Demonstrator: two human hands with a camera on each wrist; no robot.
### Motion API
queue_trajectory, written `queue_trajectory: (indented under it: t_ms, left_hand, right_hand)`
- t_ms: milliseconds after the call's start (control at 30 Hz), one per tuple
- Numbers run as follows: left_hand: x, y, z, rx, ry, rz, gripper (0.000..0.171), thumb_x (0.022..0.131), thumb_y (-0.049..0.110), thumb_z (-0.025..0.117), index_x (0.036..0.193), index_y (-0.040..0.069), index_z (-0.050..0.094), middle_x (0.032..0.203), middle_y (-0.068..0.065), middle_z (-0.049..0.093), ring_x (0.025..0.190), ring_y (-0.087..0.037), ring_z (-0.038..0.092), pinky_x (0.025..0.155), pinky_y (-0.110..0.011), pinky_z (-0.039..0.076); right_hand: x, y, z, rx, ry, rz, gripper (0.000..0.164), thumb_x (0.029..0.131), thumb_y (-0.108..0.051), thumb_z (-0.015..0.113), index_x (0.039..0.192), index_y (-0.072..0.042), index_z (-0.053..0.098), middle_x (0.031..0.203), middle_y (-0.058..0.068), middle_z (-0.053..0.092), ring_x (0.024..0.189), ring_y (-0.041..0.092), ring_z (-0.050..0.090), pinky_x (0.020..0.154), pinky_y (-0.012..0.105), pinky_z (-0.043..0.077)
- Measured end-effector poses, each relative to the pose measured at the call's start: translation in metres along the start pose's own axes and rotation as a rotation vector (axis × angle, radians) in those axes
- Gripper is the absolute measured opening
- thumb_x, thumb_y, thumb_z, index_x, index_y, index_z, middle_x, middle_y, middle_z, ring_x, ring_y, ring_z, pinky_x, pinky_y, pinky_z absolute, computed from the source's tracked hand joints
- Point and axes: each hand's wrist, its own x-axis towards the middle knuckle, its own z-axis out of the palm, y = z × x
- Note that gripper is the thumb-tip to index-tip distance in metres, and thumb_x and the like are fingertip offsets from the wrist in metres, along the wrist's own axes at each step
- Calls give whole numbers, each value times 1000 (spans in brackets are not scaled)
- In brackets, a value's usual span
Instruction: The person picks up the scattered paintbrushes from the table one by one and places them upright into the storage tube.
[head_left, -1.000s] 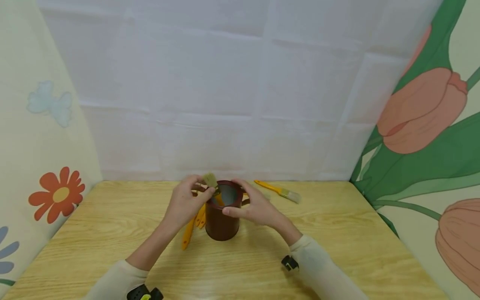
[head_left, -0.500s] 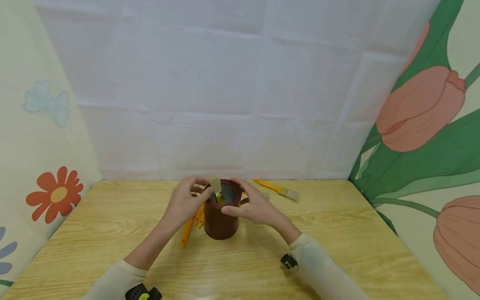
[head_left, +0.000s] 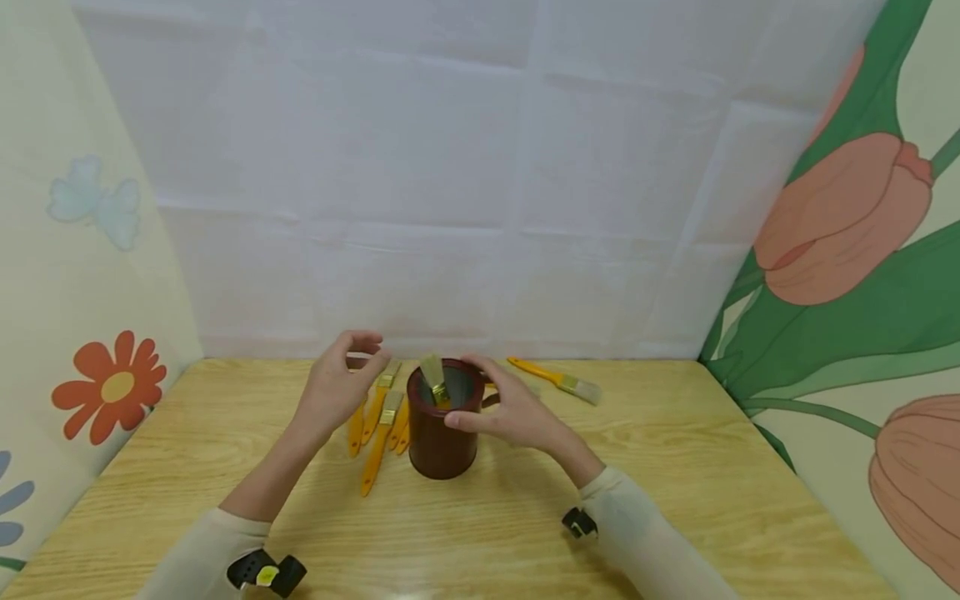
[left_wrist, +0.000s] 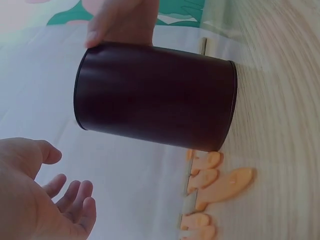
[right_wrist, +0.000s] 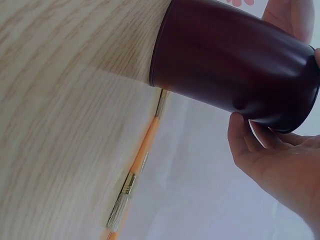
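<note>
A dark red-brown cylindrical cup [head_left: 442,446] stands upright on the table. One paintbrush [head_left: 433,373] leans inside it, bristles up, its handle mostly hidden by the cup's wall. My right hand [head_left: 517,408] grips the cup near its rim, thumb at the front and fingers round the far side. Left of the cup, my left hand [head_left: 337,383] hovers with loosely bent fingers and nothing in them; the left wrist view shows this hand [left_wrist: 45,195] apart from the cup [left_wrist: 155,97]. Below it lie several paintbrushes [head_left: 378,446] with orange handles.
Behind the right hand another orange-handled paintbrush [head_left: 558,379] lies on the wood-grain table [head_left: 465,542]. A second brush there is partly hidden. A white cloth [head_left: 450,208] hangs at the table's back, with flower-patterned sheets [head_left: 832,250] at both sides.
My left hand lowered the paintbrush into the cup, let go of it, and moved left, uncovering the brushes on the table. The right hand keeps its hold on the cup.
</note>
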Motion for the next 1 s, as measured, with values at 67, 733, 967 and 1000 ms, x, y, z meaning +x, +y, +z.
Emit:
queue_trajectory:
  t_ms: [67,733,967,1000]
  left_hand:
    - [2,-4,-1,-7,-3,-9,48,103,44,60,136,8,56,126,-13,59,111,-31,59,86,-45,51]
    - [20,-70,-10,146,-5,-220,43,104,27,52,135,-2,54,129,-25,55,110,-40,55,88,-50,48]
    - [28,-89,-19,250,-108,-193,41,104,24,53,131,-7,54,127,-33,57,109,-45,57,86,-53,50]
    - [32,-89,-18,260,-127,-182,41,104,23,54,130,-8,54,126,-33,57,109,-45,57,87,-54,50]
  right_hand:
    - [0,0,0,1,1,1,84,86,-52,79,155,-29,38,142,-6,49,119,13,54,95,49,50]
    - [-1,3,-1,35,-20,15,83,86,-53,80,155,-34,37,143,-9,48,123,12,52,95,46,51]
    - [3,3,1,17,-47,-11,80,88,-52,78,155,-37,36,142,-10,49,123,11,52,92,39,52]
    - [2,4,-1,14,-44,-9,80,88,-52,78,155,-36,36,143,-8,49,123,12,52,93,39,52]
